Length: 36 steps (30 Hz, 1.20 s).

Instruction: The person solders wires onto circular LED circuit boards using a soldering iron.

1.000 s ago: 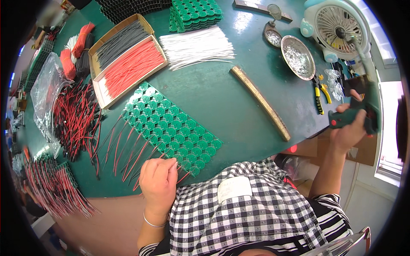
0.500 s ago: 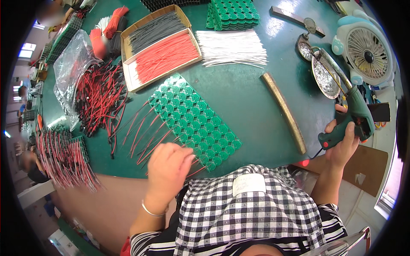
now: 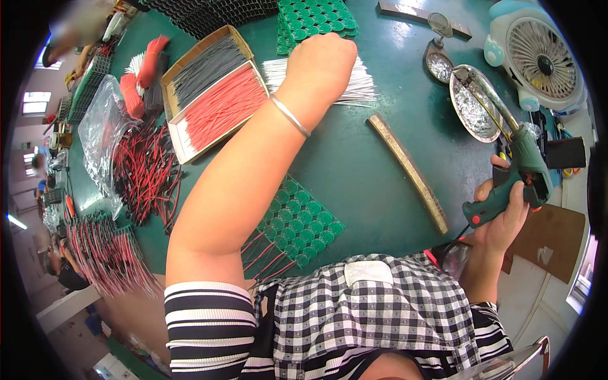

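My right hand (image 3: 503, 212) is wrapped round the green handle of a soldering gun (image 3: 522, 152), a finger by its trigger. The gun's metal tube reaches over an oval dish (image 3: 482, 123) with shiny, crumpled metal in it. My left arm stretches across the table. My left hand (image 3: 322, 66) is above the bundle of white wires (image 3: 362, 85), just in front of a stack of green circuit boards (image 3: 316, 18); its fingers are bent down and hidden under the hand. Below the left forearm lies a green board panel (image 3: 304, 221) of round units, partly covered, with red and black wires (image 3: 269, 253) along its left edge.
A cardboard box (image 3: 183, 155) holds black and red wires. Left of it lie a plastic bag (image 3: 101, 139) and a heap of red-black wires (image 3: 145, 171). A metal bar (image 3: 408, 171) lies mid-table. A fan (image 3: 541, 63) and a round tin (image 3: 438, 66) stand at right.
My left hand has moved from the panel's near left edge up and away to the white wires. My right hand still grips the soldering gun, almost unmoved. The whole view has shifted slightly.
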{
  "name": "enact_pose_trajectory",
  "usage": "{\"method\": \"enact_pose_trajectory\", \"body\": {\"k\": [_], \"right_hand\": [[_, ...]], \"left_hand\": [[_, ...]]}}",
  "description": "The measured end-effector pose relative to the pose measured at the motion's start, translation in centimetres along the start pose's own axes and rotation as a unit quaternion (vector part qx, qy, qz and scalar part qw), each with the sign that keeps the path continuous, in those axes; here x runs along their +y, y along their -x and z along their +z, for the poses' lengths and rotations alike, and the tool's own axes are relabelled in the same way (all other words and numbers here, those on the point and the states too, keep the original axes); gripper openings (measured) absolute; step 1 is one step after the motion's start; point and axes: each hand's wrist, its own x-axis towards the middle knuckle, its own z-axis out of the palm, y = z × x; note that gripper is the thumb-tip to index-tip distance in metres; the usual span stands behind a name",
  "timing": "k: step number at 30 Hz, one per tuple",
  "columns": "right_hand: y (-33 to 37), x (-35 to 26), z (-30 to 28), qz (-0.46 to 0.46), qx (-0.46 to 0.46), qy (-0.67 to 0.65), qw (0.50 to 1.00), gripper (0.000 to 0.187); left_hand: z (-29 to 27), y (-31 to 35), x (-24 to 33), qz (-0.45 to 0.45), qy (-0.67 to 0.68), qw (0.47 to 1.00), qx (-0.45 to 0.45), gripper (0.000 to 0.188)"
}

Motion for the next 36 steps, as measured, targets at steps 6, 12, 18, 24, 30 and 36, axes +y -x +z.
{"method": "enact_pose_trajectory", "body": {"k": [6,12,18,24,30,36], "right_hand": [[-0.2,-0.1,0.4,0.006,-0.007,0.015,1.000,0.044],[0.0,-0.1,0.6,0.007,-0.028,0.012,1.000,0.043],[0.0,-0.2,1.0,0.014,-0.005,0.006,1.000,0.045],[0.3,-0.1,1.0,0.016,0.008,0.013,1.000,0.044],[0.3,-0.6,1.0,0.020,0.007,0.006,1.000,0.043],[0.3,-1.4,1.4,0.012,0.004,0.001,1.000,0.043]], "left_hand": [[1.2,0.6,0.0,0.002,0.019,0.998,0.058,0.012],[1.6,0.8,0.0,0.003,0.041,0.995,0.096,0.011],[2.1,1.7,-0.5,0.017,0.109,0.978,0.175,0.009],[0.9,2.1,0.3,0.011,0.035,0.986,0.160,0.008],[-0.3,1.9,0.9,0.030,-0.004,0.990,0.141,0.009],[0.0,1.3,0.4,0.125,-0.015,0.972,0.197,0.004]]}}
